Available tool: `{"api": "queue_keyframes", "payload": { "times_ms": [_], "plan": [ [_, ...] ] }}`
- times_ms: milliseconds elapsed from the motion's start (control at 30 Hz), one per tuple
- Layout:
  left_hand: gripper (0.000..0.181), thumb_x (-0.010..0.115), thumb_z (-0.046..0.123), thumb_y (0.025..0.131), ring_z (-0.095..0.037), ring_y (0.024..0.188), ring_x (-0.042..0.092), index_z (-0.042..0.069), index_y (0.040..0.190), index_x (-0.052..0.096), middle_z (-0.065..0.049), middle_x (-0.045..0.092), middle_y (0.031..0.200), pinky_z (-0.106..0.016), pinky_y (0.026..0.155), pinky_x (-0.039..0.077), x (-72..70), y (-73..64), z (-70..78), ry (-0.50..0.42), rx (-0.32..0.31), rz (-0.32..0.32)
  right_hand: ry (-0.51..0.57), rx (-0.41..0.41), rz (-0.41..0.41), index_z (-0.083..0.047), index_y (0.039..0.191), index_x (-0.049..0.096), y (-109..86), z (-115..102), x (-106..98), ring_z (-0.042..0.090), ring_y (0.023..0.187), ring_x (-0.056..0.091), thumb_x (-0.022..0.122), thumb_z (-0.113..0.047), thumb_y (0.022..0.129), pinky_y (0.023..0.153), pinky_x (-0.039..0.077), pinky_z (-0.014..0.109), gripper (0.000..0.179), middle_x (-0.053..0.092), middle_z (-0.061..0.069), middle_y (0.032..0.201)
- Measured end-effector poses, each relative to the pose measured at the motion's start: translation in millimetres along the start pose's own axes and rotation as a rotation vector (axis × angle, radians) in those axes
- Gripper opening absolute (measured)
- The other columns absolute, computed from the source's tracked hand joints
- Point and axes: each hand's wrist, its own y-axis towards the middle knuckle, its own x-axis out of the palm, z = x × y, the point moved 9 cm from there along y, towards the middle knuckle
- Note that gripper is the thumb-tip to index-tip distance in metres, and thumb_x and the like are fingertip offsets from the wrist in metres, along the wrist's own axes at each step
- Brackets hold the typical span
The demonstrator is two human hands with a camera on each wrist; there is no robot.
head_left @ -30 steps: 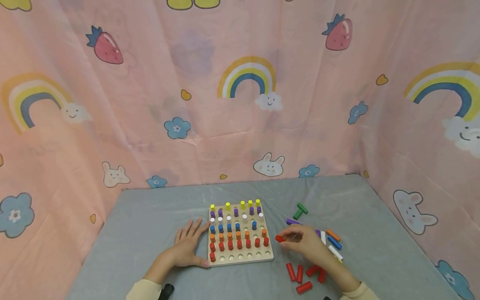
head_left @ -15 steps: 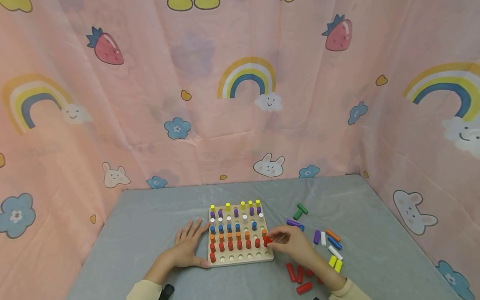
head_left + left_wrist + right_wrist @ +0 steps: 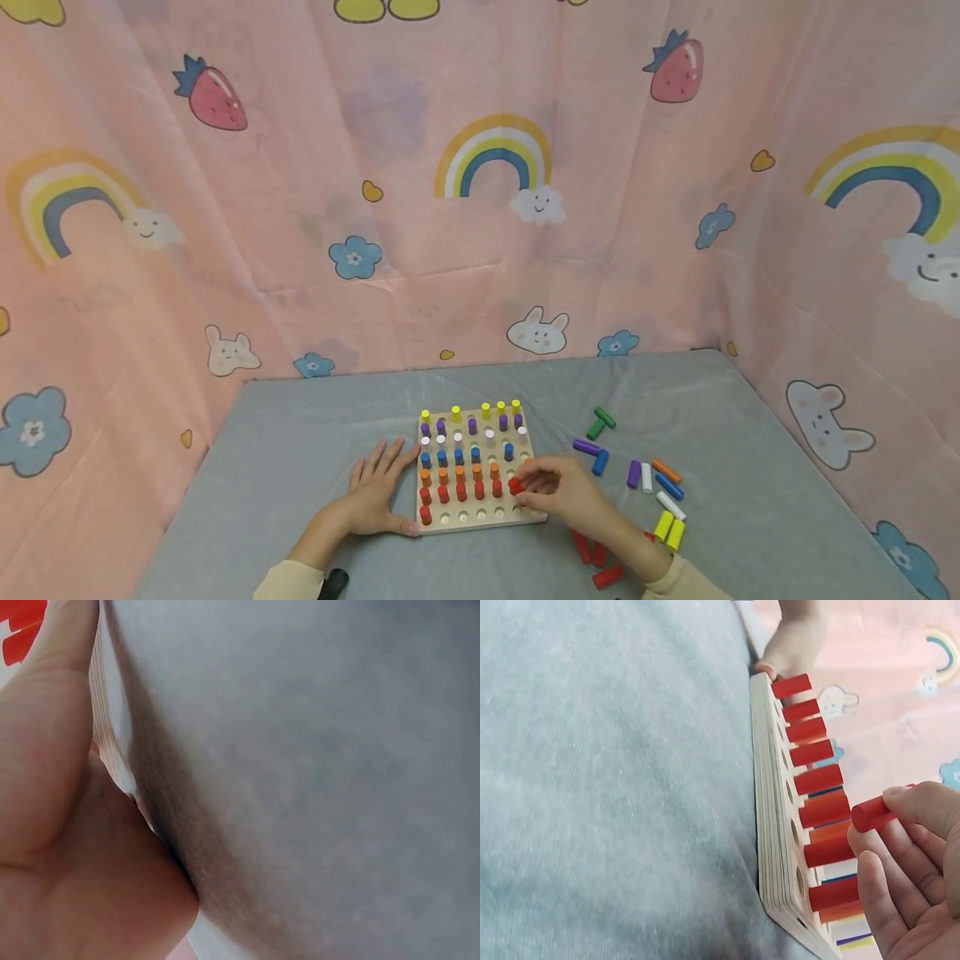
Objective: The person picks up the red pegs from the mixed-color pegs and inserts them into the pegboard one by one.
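Observation:
A wooden pegboard (image 3: 487, 526) lies on the grey cloth, with rows of yellow, purple, white, blue, orange and red pegs upright in its holes. My left hand (image 3: 377, 490) rests at the board's left edge, fingers spread and straight. Between thumb and fingers, my right hand (image 3: 567, 492) pinches a red peg (image 3: 874, 814) over the right part of the board. In the right wrist view this peg is tilted and apart from the holes, above the row of standing red pegs (image 3: 819, 778). The front row holds one red peg (image 3: 426, 516) at its left end.
Right of the board lie loose pegs: green (image 3: 596, 429), purple (image 3: 586, 447), blue (image 3: 670, 486), orange (image 3: 666, 470), white (image 3: 671, 505) and yellow (image 3: 663, 524). Several loose red pegs (image 3: 608, 577) lie nearer me, partly under my right forearm. A pink patterned curtain (image 3: 450, 275) hangs behind the table.
My right hand has carried the red peg leftward from beside the board to over its right part. Loose pegs formerly under that hand now show. The left hand stays in place.

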Motion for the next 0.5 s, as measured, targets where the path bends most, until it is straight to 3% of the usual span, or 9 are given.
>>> {"api": "queue_keyframes", "payload": {
  "times_ms": [267, 500],
  "plan": [
    [0.127, 0.077, 0.076, 0.055, -0.044, 0.154, 0.002, 0.031, 0.159, 0.019, -0.012, 0.009, 0.168, -0.071, 0.116, 0.000, 11.3, 6.4, -17.1, 0.026, -0.014, 0.029, 0.024, -0.003, -0.014, -0.005, 0.102, 0.073, 2.0, -5, 10, 0.008, 0.077, 0.069, 0.079, -0.012, 0.083, 0.067, 0.058, 0.022, 0.021, 0.073, 0.015, 0.098],
    [0.126, 0.076, 0.076, 0.057, -0.045, 0.153, 0.000, 0.031, 0.159, 0.017, -0.012, 0.007, 0.168, -0.073, 0.115, -0.001, 8.3, 4.7, -10.9, 0.017, -0.009, 0.012, 0.048, -0.009, -0.031, -0.005, 0.104, 0.072, 5.5, -6, 20, 0.006, 0.079, 0.068, 0.078, -0.013, 0.084, 0.069, 0.058, 0.021, 0.023, 0.073, 0.016, 0.099]
  ]
}}
